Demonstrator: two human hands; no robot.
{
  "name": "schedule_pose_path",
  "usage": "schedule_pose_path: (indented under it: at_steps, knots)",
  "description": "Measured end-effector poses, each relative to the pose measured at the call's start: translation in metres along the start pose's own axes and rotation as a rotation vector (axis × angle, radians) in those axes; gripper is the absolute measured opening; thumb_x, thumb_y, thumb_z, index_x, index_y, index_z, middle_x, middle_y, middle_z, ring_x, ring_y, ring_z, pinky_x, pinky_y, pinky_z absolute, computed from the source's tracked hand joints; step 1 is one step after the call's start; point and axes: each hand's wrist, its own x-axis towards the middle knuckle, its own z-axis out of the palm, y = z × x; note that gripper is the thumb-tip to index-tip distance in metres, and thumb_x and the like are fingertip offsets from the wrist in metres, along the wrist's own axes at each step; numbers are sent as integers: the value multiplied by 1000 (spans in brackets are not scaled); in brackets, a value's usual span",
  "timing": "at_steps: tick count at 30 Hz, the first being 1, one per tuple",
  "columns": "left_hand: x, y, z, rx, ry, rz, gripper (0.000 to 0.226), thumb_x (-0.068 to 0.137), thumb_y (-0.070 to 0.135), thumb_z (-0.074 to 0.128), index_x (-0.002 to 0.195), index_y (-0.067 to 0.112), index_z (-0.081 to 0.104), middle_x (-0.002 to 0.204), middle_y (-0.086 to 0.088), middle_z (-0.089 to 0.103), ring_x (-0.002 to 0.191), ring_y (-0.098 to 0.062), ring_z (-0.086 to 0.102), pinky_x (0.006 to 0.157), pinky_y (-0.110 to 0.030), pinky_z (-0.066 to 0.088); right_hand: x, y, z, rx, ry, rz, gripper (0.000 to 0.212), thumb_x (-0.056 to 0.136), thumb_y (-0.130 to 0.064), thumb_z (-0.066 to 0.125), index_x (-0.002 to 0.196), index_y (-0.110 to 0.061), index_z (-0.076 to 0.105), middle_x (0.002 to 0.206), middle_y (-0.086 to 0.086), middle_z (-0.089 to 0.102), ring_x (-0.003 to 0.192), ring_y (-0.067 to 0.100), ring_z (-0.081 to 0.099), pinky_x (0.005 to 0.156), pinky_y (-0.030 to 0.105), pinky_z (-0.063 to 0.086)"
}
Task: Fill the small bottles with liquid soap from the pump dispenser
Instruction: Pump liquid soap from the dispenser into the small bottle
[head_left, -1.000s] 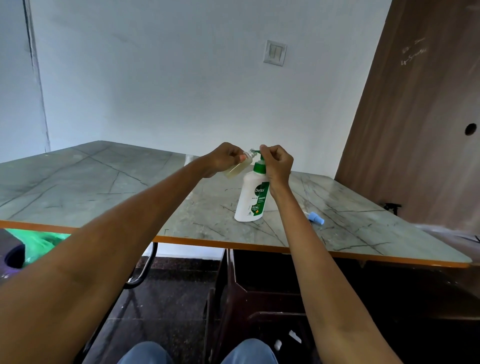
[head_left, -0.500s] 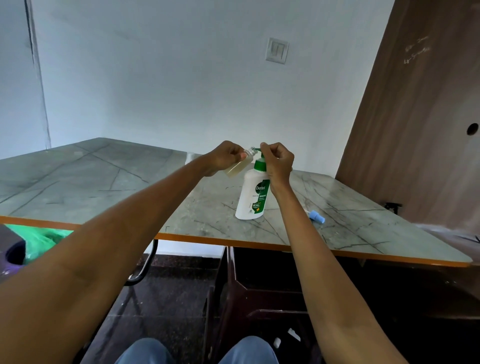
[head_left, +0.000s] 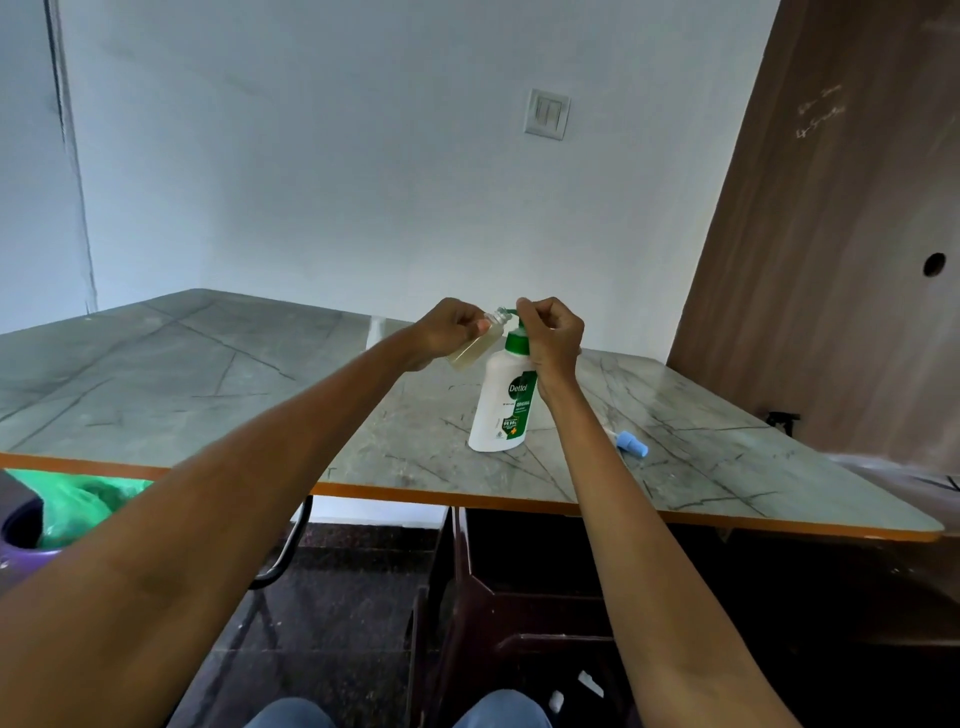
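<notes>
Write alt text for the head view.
A left hand tilts a small clear bottle of yellowish liquid to the green pump spout of a white soap dispenser, which the right hand presses, on a grey marble-patterned table; a light-blue cap lies nearby.

The view has tilted a little, so the wall switch (head_left: 546, 113) sits lower. The small bottle (head_left: 475, 349) in the left hand (head_left: 451, 332) has a bit more yellowish soap than a second ago.

We found the pump dispenser (head_left: 501, 405) standing on the table (head_left: 208, 384) near its front edge, a small bottle (head_left: 475, 349) held against its nozzle from the left, a cap (head_left: 631, 443) lying to its right.
</notes>
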Motion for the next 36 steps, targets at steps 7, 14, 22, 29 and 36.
schedule_pose_path:
  at_steps: [7,14,22,29,36]
  knots:
    - [-1,3,-1,3,-6,8,20,97,13,42,92,1,58,74,-7,45,63,-12,38,56,-22,32,0,-2,1,38,10,-4,27,80,-13,67,57,-18,54,56,-3,53,56,10,47,68,36,43]
    - [-3,-3,2,-46,-4,-1,23,97,12,43,81,3,56,76,-9,47,68,-15,40,59,-23,33,-2,3,2,24,14,38,27,76,-24,69,52,-27,57,53,-13,57,61,12,52,87,53,46]
    - [-1,4,-3,-29,-6,9,24,97,13,44,78,6,57,73,-3,50,65,-12,42,60,-24,35,0,0,3,8,-14,25,18,67,-42,66,53,-32,61,53,-16,59,63,10,54,94,61,39]
    - [-4,1,4,-49,7,8,23,97,12,43,78,8,57,69,0,48,62,-9,41,57,-20,34,-4,-2,4,45,36,47,29,78,-13,67,54,-22,54,56,-5,54,58,12,48,72,42,44]
    - [-3,5,0,-38,10,12,19,97,11,43,87,5,57,71,-1,50,66,-10,43,61,-22,36,0,-1,1,-17,-15,33,17,66,-43,65,53,-32,61,54,-15,60,64,11,56,95,63,42]
